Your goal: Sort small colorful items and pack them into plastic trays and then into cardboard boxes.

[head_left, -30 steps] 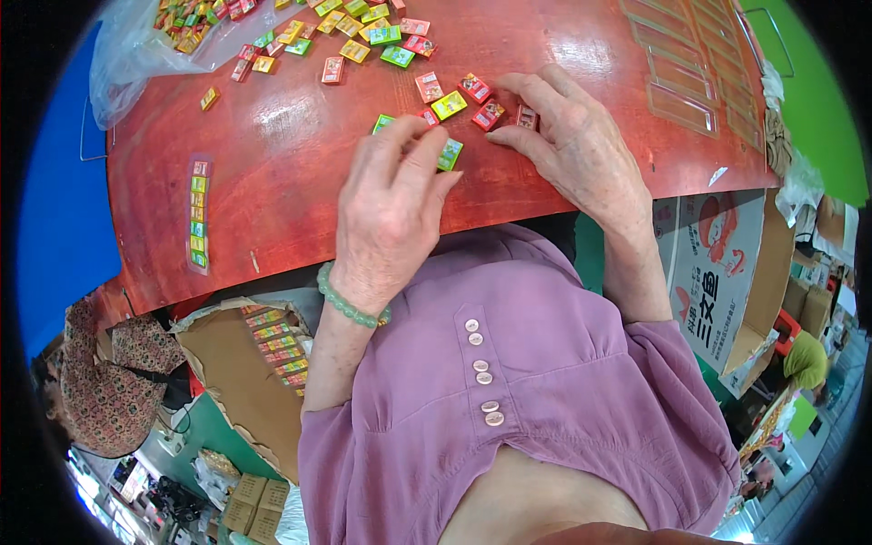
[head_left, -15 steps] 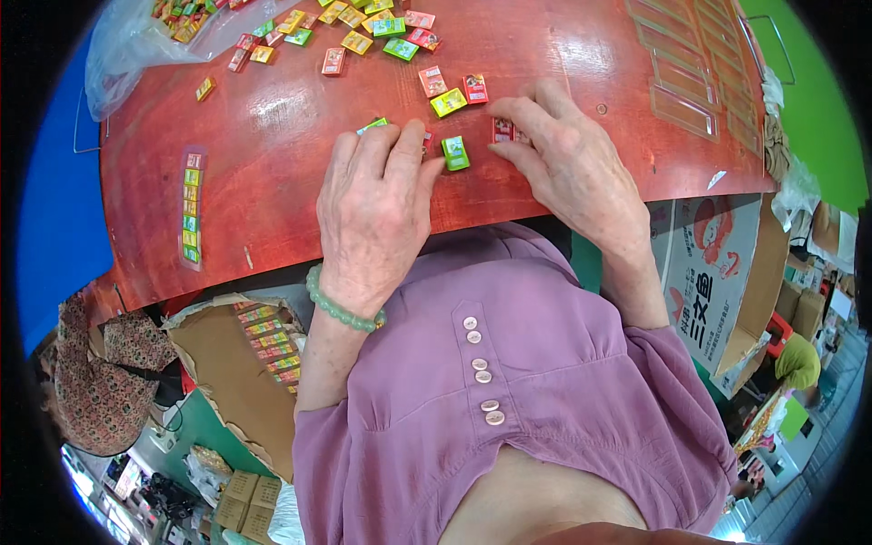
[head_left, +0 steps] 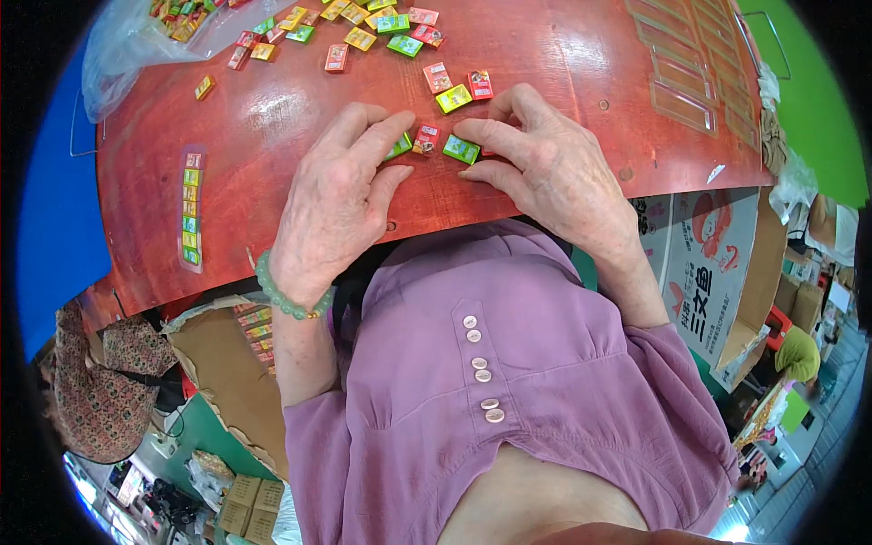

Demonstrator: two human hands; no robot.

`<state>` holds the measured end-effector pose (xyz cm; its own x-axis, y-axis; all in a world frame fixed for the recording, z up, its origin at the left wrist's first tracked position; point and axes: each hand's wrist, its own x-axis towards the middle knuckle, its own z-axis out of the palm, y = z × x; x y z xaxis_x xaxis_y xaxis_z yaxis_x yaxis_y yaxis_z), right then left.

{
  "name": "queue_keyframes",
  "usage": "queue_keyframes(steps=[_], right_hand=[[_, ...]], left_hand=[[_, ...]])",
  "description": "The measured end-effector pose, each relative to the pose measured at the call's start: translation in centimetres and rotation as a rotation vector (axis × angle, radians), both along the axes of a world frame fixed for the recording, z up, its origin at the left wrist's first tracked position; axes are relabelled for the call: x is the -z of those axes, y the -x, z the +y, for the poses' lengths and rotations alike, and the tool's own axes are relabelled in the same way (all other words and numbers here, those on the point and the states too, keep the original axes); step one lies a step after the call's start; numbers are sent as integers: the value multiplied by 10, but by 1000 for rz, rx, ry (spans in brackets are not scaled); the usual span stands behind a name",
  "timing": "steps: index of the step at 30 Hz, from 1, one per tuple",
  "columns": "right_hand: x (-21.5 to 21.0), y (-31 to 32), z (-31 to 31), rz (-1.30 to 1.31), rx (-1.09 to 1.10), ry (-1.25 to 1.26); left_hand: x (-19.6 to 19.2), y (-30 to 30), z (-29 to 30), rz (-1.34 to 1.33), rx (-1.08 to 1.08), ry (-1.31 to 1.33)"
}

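My left hand [head_left: 341, 195] lies on the red wooden table [head_left: 272, 109], thumb and forefinger pinching a small green packet [head_left: 400, 145] flat on the top. A red packet [head_left: 425, 138] lies just beside it, between the two hands. My right hand [head_left: 545, 168] faces the left one, its thumb and forefinger around a second green packet [head_left: 461, 148]. The three packets form a short row near the table's near edge. A green bead bracelet [head_left: 286, 295] circles my left wrist.
Three more packets [head_left: 454, 88] lie just beyond the hands, and several others [head_left: 363, 32] are scattered at the far side by a clear plastic bag [head_left: 123, 50]. A sealed strip of packets [head_left: 191, 209] lies at the left. Cardboard boxes stand below left [head_left: 227, 381] and right [head_left: 727, 272].
Both hands have slid toward the near edge and closer together, bringing the green and red packets into a short row between the fingertips.
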<state>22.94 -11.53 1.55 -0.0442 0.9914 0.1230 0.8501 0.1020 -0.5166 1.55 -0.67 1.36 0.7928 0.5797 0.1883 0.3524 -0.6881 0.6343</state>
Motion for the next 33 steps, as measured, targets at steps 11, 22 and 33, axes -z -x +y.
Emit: queue_keyframes(steps=[11, 22, 33], right_hand=[[7, 15, -8, -2, -13, -68], [1, 23, -13, -39, 219, -24], [-2, -3, -7, 12, 44, -19]], left_hand=[[4, -8, -11, -8, -12, -98], [4, 1, -19, 65, 8, -48], [1, 12, -29, 40, -57, -108]])
